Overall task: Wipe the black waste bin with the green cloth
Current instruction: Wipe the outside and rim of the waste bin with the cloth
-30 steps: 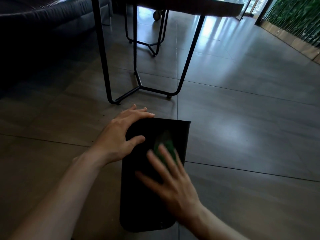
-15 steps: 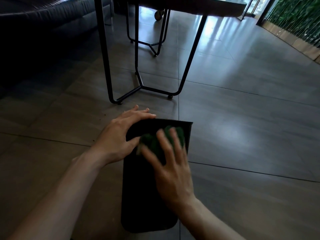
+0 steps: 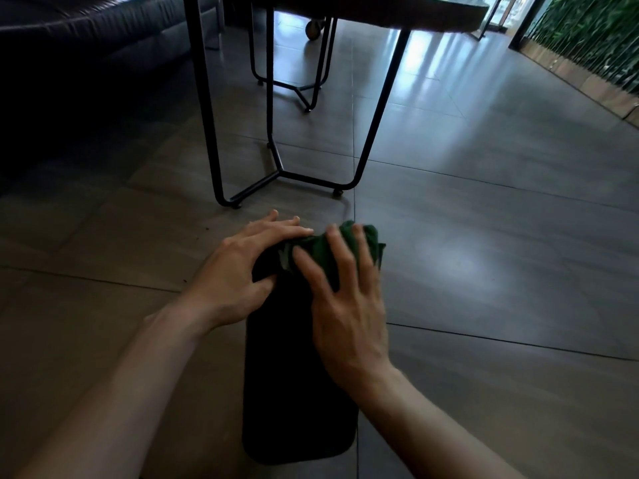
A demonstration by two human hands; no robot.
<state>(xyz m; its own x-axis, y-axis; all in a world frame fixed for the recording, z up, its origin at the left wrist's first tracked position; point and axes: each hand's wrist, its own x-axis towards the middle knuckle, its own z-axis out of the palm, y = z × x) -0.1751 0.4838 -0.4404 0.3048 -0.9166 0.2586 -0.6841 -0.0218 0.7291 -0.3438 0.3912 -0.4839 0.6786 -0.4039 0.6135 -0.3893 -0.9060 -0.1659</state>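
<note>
The black waste bin (image 3: 294, 392) lies on its side on the tiled floor, its long flat face up and its far end pointing toward the table. My left hand (image 3: 238, 267) grips the bin's far left corner, fingers over the edge and thumb on the top face. My right hand (image 3: 345, 305) presses the bunched green cloth (image 3: 332, 247) flat against the far end of the top face, fingers spread over it. The cloth bulges over the bin's far right edge. The bin's opening is hidden.
A table with thin black metal legs (image 3: 280, 167) stands just beyond the bin. A dark sofa (image 3: 86, 36) fills the upper left. A second metal frame (image 3: 304, 84) stands farther back. Green foliage (image 3: 587, 32) lines the right wall. Grey floor tiles (image 3: 484, 236) stretch to the right.
My right hand has slid the green cloth from the middle of the bin's top face to its far end. My left hand has kept its grip on the far left corner.
</note>
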